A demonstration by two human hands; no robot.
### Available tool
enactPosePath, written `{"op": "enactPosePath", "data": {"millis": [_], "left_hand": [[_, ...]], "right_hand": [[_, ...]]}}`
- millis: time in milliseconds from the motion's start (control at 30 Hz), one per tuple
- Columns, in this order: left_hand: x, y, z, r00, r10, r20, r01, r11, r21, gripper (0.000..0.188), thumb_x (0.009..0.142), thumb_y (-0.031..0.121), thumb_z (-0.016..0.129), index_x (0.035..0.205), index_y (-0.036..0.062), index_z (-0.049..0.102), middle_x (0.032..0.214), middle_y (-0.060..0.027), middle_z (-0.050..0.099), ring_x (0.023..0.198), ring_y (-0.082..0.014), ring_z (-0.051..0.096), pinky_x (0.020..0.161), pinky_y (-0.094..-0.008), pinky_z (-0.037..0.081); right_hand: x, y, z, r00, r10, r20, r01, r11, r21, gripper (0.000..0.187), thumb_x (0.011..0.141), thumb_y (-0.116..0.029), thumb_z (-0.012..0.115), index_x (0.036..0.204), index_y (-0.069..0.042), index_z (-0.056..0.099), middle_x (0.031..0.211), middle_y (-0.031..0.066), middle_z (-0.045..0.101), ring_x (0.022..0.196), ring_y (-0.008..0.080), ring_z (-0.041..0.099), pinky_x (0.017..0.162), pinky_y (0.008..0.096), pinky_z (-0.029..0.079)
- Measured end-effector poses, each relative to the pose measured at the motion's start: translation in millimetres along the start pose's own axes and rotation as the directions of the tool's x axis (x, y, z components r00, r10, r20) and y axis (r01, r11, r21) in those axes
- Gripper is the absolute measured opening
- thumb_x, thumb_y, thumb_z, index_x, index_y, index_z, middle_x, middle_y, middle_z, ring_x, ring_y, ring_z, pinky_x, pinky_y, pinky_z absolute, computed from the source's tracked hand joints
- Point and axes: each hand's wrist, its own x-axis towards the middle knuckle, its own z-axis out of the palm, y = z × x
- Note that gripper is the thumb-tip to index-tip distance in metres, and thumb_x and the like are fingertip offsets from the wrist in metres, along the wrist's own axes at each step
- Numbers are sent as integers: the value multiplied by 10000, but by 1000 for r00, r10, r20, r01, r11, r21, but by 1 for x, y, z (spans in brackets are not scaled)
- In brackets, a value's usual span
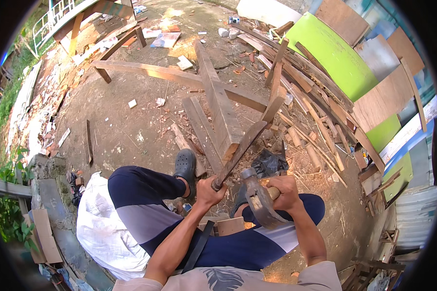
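My left hand [211, 193] is closed round the near end of a long, dark, rusty-brown blade that looks like a machete [244, 145]. The blade slants up and to the right, its far end near a crossing timber. My right hand [284, 192] grips the wooden handle of a claw hammer [260, 200]. Its worn metal head hangs left of the fist, over my lap, apart from the blade. Just beyond my hands a thick squared beam [216, 102] rests across a long plank [155, 72]. A dark strap-like strip [199, 245] lies across my thigh.
A pile of scrap boards and sticks [315, 92] runs along the right, beside a bright green panel [330, 56]. A black plastic bag [268, 164] lies past my right hand. White cloth [109, 228] is bunched at my left, next to a broken concrete wall [53, 194].
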Motion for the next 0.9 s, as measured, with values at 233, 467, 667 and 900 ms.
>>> {"op": "enactPosePath", "data": {"millis": [233, 467, 667, 900], "left_hand": [[1, 4, 1, 1000, -16, 6, 16, 999, -34, 199, 781, 210, 719, 730, 31, 650, 600, -198, 596, 603, -411, 653, 564, -447, 515], [0, -3, 7, 999, -35, -16, 34, 998, -46, 210, 790, 192, 709, 714, 13, 629, 580, -206, 569, 570, -410, 639, 549, -432, 499], [-2, -2, 6, 999, -50, -7, 49, 998, -39, 211, 800, 185, 700, 716, 4, 633, 583, -212, 564, 570, -411, 636, 545, -430, 493], [2, 2, 5, 1000, -31, 0, 31, 999, -35, 206, 799, 184, 692, 721, 3, 634, 584, -211, 563, 577, -417, 634, 548, -430, 491]], "right_hand": [[13, 9, -2, 972, 217, 95, -223, 973, 65, 206, 754, -95, 745, 649, -85, 569, 581, 113, 565, 512, 313, 609, 481, 398, 443], [18, -7, -3, 993, -116, -25, 117, 992, 51, 239, 774, -108, 741, 633, -82, 551, 572, 86, 558, 502, 292, 599, 479, 395, 466], [26, 8, -7, 988, 149, 42, -153, 982, 108, 231, 796, -148, 739, 656, -66, 573, 593, 135, 542, 509, 320, 575, 497, 412, 448], [34, 20, -24, 980, 182, 80, -191, 973, 126, 260, 780, -213, 758, 682, -51, 580, 617, 161, 549, 536, 365, 558, 517, 411, 444]]}}
